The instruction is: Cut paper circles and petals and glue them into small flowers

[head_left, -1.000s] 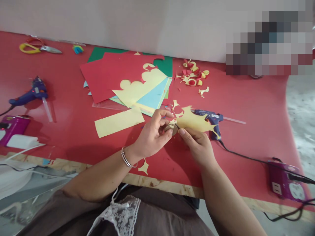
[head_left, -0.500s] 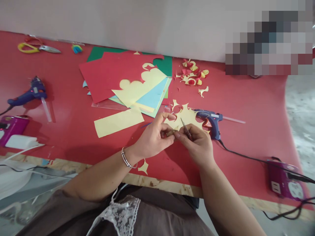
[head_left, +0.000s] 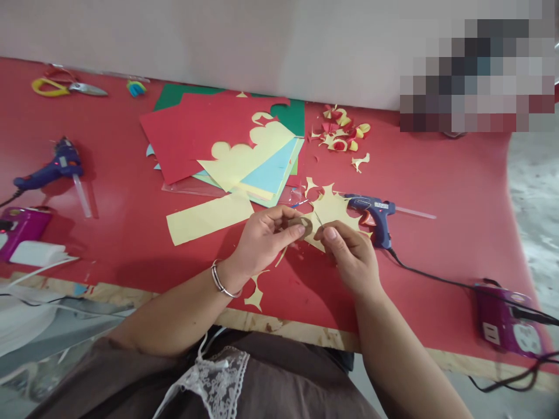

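My left hand pinches a small rounded piece of paper, shaded to a brownish tone, between thumb and fingers. Just to its right, my right hand is closed round small scissors; only a thin pointed blade shows, and the handles are hidden in the fingers. The blade points up and left, close to the paper piece. Behind both hands lies a cut-up pale yellow sheet with scalloped edges. A thin yellow paper strip lies below the left thumb, and a yellow scrap is near the table's front edge.
Right of the hands lies a blue glue gun, its cord running to a purple power socket. Another glue gun is at left. Coloured sheets, a yellow rectangle, curled red-and-yellow pieces and yellow-handled scissors lie farther back.
My hands have drawn slightly apart, and the paper piece now shows its rounded face. The scissors' blade has tilted and shows less. A thin yellow strip now appears below my left hand.
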Demonstrator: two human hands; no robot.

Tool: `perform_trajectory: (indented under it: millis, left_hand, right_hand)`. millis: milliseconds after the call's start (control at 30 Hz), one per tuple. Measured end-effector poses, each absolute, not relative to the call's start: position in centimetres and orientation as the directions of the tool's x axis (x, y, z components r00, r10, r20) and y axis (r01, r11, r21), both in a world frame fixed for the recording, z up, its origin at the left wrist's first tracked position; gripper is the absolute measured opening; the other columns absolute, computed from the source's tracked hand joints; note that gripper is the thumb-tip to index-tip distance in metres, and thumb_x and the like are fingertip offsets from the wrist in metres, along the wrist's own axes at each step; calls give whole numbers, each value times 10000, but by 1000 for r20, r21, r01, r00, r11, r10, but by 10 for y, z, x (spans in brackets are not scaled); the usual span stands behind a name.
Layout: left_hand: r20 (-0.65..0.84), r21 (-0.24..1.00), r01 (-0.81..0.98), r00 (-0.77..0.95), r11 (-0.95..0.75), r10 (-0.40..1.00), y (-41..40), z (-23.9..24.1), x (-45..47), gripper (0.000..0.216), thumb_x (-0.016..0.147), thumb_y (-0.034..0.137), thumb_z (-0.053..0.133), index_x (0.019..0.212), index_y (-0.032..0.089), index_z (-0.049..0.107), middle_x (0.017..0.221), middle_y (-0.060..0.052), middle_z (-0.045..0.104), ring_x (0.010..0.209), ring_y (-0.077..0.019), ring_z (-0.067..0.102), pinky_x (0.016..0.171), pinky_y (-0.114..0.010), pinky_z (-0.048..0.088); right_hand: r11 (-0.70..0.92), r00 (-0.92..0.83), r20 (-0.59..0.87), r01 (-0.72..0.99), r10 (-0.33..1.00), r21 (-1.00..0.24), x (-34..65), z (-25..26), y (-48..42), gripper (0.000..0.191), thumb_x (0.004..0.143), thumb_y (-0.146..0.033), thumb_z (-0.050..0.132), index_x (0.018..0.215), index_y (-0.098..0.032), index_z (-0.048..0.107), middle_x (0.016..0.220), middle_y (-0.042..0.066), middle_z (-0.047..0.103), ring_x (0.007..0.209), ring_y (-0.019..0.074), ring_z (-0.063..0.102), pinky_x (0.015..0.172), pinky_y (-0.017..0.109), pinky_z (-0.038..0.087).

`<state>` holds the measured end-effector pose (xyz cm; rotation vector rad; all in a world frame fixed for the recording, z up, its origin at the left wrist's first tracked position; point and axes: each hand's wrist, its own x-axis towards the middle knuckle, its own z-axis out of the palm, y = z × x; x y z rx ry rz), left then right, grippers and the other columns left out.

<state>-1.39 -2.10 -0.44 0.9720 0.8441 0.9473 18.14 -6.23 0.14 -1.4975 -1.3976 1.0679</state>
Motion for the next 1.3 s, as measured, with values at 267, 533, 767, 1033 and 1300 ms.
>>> perform_trajectory:
  millis: [267,533,767,1033,1300]
  left_hand:
    - [-112,946,-229,429,228,896,-21,-5,-11,154,878,294,845,941,176,768,899,-38,792,826,-149,726,826,-295,600]
    - [-121,942,-227,461,248,879,-20,-7,-12,151,876,280,844,963,176,777,889,-35,793,832,-148,733,841,-299,612]
    - [-186,918,-241,438,314,879,-19,-6,-12,202,824,294,877,928,173,752,899,-28,789,850,-142,733,872,-302,610]
    - [-196,950,-146,403,274,894,-17,-3,-18,158,809,290,850,864,173,759,756,-6,696,715,-122,606,686,-266,509]
    - [-221,933,-177,405,313,887,-16,0,-16,164,774,290,854,834,173,757,759,-13,692,709,-121,582,680,-270,483]
  right_hand:
    - [-28,-29,-41,351,999,-936,181,1,-62,614,1008,-746,597,781,-187,711,648,-4,561,605,128,463,577,281,364]
    - [12,-43,-4,369,999,-929,182,3,-62,622,1024,-724,589,695,-197,619,599,-24,498,565,109,416,546,268,332]
    - [25,-46,7,391,999,-920,182,4,-61,639,1028,-729,574,670,-200,592,594,-23,474,560,109,399,533,265,328]
    - [18,-50,-3,417,999,-909,182,3,-62,661,1019,-766,553,674,-202,585,598,-21,460,565,113,398,536,269,322]
    - [3,-55,-23,428,998,-904,182,4,-62,680,1013,-788,536,659,-208,558,595,-20,449,567,117,391,536,274,318]
